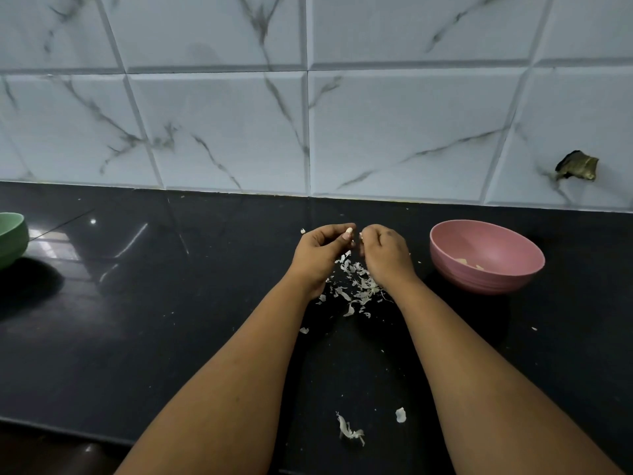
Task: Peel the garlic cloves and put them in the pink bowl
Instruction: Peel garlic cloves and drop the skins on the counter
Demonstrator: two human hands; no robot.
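Above the black counter, my left hand (320, 250) pinches a small pale garlic clove (348, 232) between thumb and fingers. My right hand (385, 250) is close beside it, its curled fingertips at the clove's right end, seemingly pinching a bit of skin. Below and between my hands lies a heap of white garlic peels (354, 286). The pink bowl (486, 257) stands on the counter to the right of my right hand, with a few pale peeled pieces (467, 264) at its bottom.
A green bowl (12, 238) sits at the left edge of the counter. Loose peel scraps (351, 431) lie near the counter's front edge. A marble-tiled wall (308, 132) rises right behind the counter, with a dark broken spot (577, 166) at the right.
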